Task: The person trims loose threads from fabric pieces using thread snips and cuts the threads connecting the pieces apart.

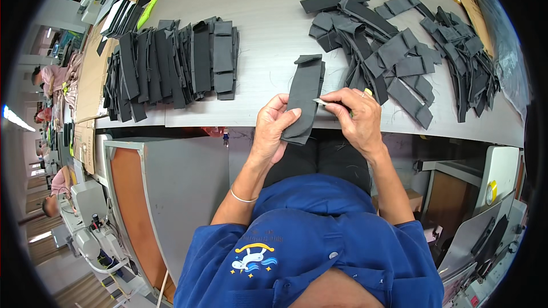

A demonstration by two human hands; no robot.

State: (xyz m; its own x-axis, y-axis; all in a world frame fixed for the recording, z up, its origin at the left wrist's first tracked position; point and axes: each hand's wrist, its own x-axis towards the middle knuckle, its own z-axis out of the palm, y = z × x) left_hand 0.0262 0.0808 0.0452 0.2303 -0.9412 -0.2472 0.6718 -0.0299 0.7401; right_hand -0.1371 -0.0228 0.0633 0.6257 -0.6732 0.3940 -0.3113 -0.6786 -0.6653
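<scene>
My left hand point(273, 127) grips a dark grey folded fabric strip point(304, 94) by its lower end, holding it upright over the table's front edge. My right hand point(358, 117) pinches a small metal snipping tool point(323, 101) whose tip touches the strip's right side. A loose heap of similar dark fabric pieces point(399, 51) lies just beyond my right hand. A neat row of stacked dark pieces point(171, 65) lies to the left on the grey table point(268, 23).
Brown cardboard sheets point(91, 80) lie at the table's left end. A sewing machine point(94, 234) stands lower left and another machine point(491, 234) lower right. Other people work far left. A grey and brown panel point(154, 194) stands below the table.
</scene>
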